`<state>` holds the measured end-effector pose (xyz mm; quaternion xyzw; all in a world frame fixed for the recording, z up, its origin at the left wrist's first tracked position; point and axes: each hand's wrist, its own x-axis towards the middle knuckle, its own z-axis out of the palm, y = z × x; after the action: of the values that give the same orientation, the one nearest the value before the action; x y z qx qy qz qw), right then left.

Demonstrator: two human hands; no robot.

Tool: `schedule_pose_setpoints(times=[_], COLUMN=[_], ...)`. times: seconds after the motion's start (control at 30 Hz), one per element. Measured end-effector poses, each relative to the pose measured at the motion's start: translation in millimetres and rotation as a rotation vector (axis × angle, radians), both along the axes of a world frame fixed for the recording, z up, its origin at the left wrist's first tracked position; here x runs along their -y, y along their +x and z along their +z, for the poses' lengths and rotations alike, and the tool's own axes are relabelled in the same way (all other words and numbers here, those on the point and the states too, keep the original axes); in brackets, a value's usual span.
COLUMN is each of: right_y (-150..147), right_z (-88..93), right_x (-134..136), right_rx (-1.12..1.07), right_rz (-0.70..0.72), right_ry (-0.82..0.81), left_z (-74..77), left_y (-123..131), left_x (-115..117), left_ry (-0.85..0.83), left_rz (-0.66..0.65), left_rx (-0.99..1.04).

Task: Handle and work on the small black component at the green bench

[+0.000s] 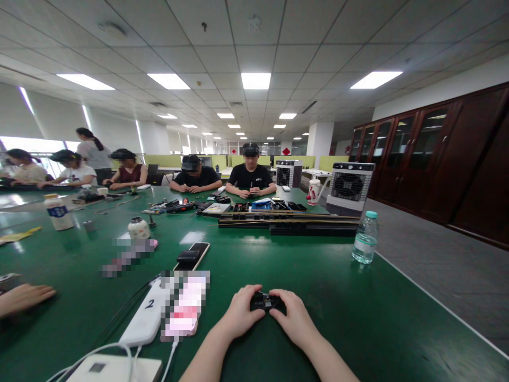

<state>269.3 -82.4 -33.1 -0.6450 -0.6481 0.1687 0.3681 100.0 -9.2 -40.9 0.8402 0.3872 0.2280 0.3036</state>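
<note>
Clear plastic water bottle (365,237) roughly half full, capped. Left hand (240,313) and right hand (293,317) both grip small black blocky part (264,302) on green table (310,276).

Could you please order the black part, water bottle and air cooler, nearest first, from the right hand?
1. black part, gripped in the right hand, front centre.
2. water bottle, by the table's right edge.
3. air cooler, far right, at the back.

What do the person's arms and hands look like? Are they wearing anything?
The left arm and right arm are bare down to the picture's bottom edge, with no sleeves showing. The left grip and right grip are bare hands: no gloves, rings, watch or bracelet can be seen.
</note>
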Motion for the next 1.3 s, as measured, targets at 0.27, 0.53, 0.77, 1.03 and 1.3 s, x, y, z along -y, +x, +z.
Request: schedule_pose_setpoints(times=[0.27, 0.53, 0.77, 1.03, 1.3], right_y=[0.1, 1.2, 1.2, 2.0, -1.7], right_z=[-0.4, -4.0, -3.2, -4.8, 0.7], right_x=[-0.9, -2.2, -1.8, -2.5, -0.3], right_rx=[-0.021, -0.037, -0.037, -0.036, -0.031], right_rz=[-0.004, -0.005, -0.003, -0.007, 0.018], right_ry=[-0.001, 0.024, 0.018, 0.023, 0.058], left_z=[2.4, 4.4, 2.4, 3.0, 3.7], left_y=[0.3, 0.0, 0.7, -0.2, -0.1], left_x=[3.3, 4.8, 2.5, 2.7, 4.6], left_ry=[0.057, 0.073, 0.09, 0.085, 0.122], left_rz=[-0.002, 0.002, 0.001, -0.006, 0.009], left_rx=[-0.014, -0.045, -0.062, -0.052, -0.053])
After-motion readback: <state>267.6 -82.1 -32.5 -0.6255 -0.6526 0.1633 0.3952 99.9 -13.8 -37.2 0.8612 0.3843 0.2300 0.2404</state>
